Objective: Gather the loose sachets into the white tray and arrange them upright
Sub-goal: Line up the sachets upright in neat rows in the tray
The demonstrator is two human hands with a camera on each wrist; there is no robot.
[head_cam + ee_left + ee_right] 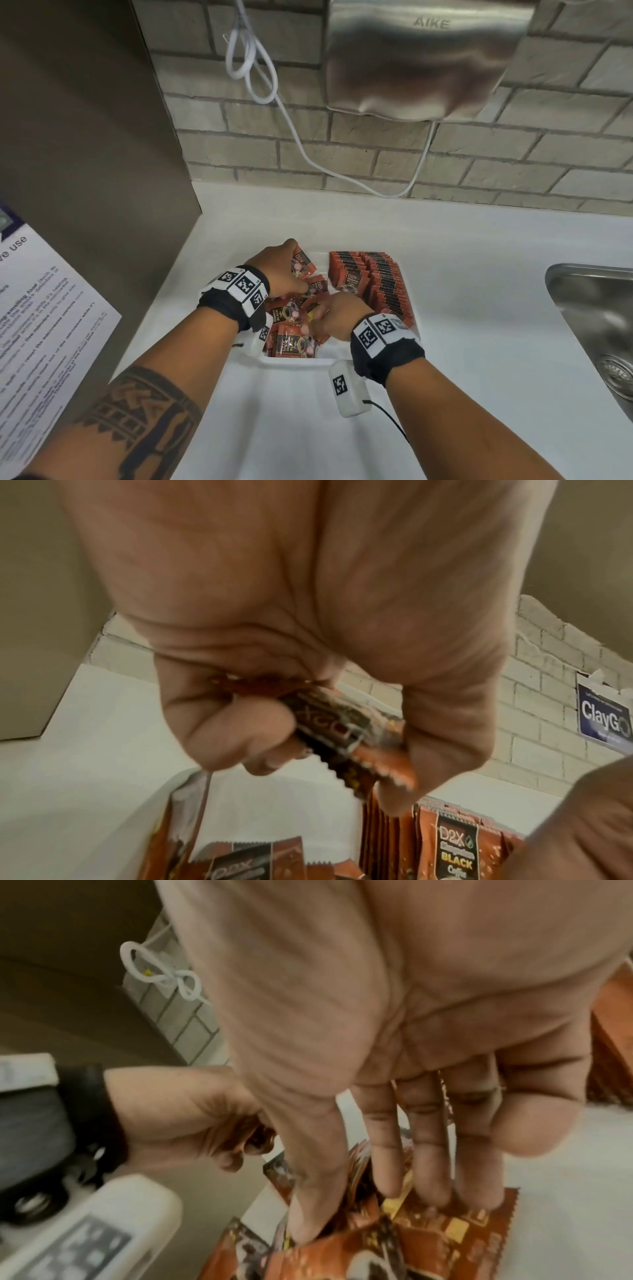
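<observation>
A white tray sits on the white counter. Along its right side stands a packed upright row of red-brown coffee sachets. Its left side holds a loose pile of sachets lying flat and crooked. My left hand is over the tray's far left, fingers curled round a small bunch of sachets. My right hand reaches into the middle of the pile with straight fingers. Its fingertips and thumb touch the top sachets without closing on one.
A steel sink is sunk into the counter at the right. A hand dryer and its white cable hang on the brick wall behind. A brown cabinet panel with a paper notice borders the left.
</observation>
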